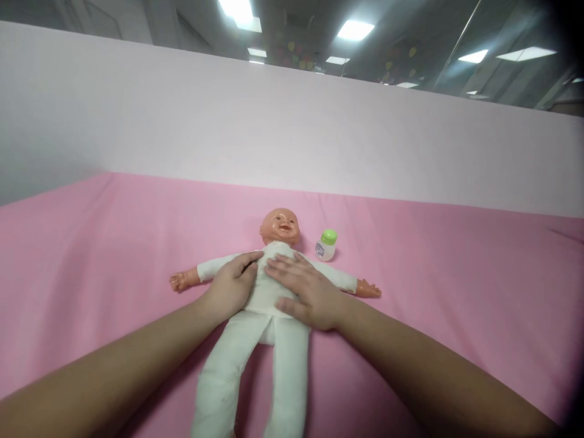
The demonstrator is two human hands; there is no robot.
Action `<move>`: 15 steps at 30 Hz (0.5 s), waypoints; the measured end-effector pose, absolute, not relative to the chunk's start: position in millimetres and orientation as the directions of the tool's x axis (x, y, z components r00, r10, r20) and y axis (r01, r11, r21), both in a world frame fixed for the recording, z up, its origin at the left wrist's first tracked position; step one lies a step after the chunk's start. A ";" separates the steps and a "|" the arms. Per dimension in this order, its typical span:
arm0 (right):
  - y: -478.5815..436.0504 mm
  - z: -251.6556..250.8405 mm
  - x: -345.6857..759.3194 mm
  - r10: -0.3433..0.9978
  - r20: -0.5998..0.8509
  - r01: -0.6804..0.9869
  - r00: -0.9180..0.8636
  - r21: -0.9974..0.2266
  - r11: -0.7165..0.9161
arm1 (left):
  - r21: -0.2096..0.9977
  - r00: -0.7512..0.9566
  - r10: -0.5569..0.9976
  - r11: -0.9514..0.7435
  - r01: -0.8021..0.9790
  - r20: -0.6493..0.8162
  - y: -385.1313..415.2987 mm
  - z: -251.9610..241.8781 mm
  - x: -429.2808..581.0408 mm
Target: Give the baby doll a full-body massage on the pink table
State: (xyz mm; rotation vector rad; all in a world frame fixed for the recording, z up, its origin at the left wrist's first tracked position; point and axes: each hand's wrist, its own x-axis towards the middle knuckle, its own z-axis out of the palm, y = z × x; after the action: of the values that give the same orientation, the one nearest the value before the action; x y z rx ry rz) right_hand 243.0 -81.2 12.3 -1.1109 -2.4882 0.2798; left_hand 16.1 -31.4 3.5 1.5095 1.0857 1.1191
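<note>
Doll [269, 292] lies face-up mid pink sheet [91, 243], w/ bare cloth all round. Left hand [232, 286] & right hand [303, 292] rest flat, fingers loose, on its soft white torso, gripping nothing. Small white bottle [326, 246], green cap, just beside the hard plastic head.

Pink-covered tabletop [91, 243], doll [263, 297] lying face-up on it, arms spread, small green-capped bottle [326, 245] standing just beside its head.

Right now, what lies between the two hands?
Only the doll: a narrow strip of its white torso shows between the left hand and the right hand, in the head view.
</note>
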 end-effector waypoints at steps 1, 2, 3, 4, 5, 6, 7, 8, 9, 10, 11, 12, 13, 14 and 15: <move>-77.5 10.6 246.6 0.774 0.282 0.691 -0.567 -0.349 0.633 | 0.977 0.194 0.968 -0.182 0.112 0.159 -31.5 3.5 16.2; -74.7 8.9 250.0 0.798 0.287 0.712 -0.529 -0.362 0.602 | 0.976 0.198 0.966 -0.187 0.107 0.164 -31.8 3.5 16.3; -72.6 7.6 253.0 0.819 0.292 0.729 -0.493 -0.376 0.573 | 0.976 0.204 0.965 -0.191 0.105 0.167 -32.0 3.7 16.4; -71.0 6.5 255.6 0.838 0.294 0.743 -0.459 -0.390 0.544 | 0.975 0.210 0.963 -0.197 0.107 0.171 -32.3 4.0 16.6; -69.8 5.9 257.7 0.857 0.295 0.757 -0.422 -0.406 0.512 | 0.972 0.214 0.960 -0.207 0.113 0.180 -32.4 4.5 16.8; -68.6 5.7 259.2 0.878 0.293 0.773 -0.379 -0.422 0.475 | 0.967 0.218 0.956 -0.225 0.122 0.195 -32.5 5.3 16.9; -67.5 5.9 260.2 0.897 0.290 0.787 -0.333 -0.439 0.433 | 0.960 0.224 0.950 -0.250 0.130 0.217 -32.8 6.5 16.8; -66.2 6.1 260.8 0.914 0.285 0.798 -0.289 -0.455 0.394 | 0.950 0.236 0.940 -0.282 0.135 0.246 -33.5 8.3 16.6; -64.9 6.3 261.1 0.926 0.282 0.805 -0.250 -0.472 0.361 | 0.937 0.257 0.925 -0.320 0.139 0.278 -34.9 10.9 16.1; -63.4 6.3 261.3 0.934 0.283 0.805 -0.220 -0.488 0.337 | 0.921 0.291 0.904 -0.364 0.142 0.312 -37.6 14.4 15.3; -61.9 5.9 261.5 0.936 0.288 0.801 -0.201 -0.502 0.326 | 0.900 0.341 0.875 -0.411 0.145 0.345 -41.8 19.1 14.5; -60.5 5.3 261.7 0.936 0.294 0.793 -0.194 -0.514 0.326 | 0.877 0.414 0.832 -0.458 0.142 0.368 -47.7 24.6 13.6; -59.3 4.4 262.1 0.933 0.302 0.784 -0.193 -0.525 0.332 | 0.861 0.501 0.781 -0.492 0.126 0.373 -55.3 30.9 12.9; -58.3 3.5 262.7 0.931 0.310 0.773 -0.195 -0.535 0.340 | 0.857 0.591 0.720 -0.507 0.088 0.365 -64.4 37.4 12.5; -57.6 2.6 263.4 0.929 0.315 0.762 -0.196 -0.547 0.346 | 0.878 0.681 0.650 -0.479 0.022 0.337 -74.4 43.7 12.6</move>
State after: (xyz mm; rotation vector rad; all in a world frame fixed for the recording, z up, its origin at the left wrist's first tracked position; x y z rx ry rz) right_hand 263.4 -57.6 2.6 -1.4695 -2.0143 0.3592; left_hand 12.6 -74.4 43.7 1.9423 0.5219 0.8305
